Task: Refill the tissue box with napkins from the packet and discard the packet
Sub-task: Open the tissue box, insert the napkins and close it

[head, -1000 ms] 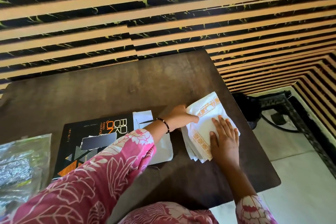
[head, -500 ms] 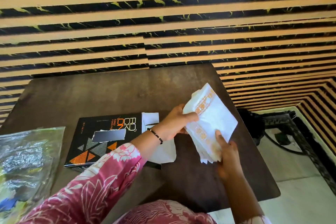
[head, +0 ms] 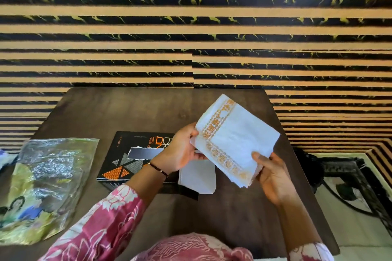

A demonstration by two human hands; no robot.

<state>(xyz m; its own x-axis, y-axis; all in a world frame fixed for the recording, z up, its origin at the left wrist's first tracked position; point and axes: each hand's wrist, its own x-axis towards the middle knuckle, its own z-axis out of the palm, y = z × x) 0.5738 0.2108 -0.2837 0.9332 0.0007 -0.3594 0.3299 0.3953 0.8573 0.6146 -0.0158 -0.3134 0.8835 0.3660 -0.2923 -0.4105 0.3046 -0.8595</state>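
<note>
Item: napkin stack point(head: 235, 140), which I see gripped by left hand point(head: 182, 150) and right hand point(head: 273, 174), right of tissue box point(head: 135, 154).

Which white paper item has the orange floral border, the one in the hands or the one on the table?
The napkin stack held up by both hands has the border. The white flap by the black tissue box is plain.

A home room — dark wooden table point(head: 110, 112) against striped wall panelling point(head: 191, 27).
</note>
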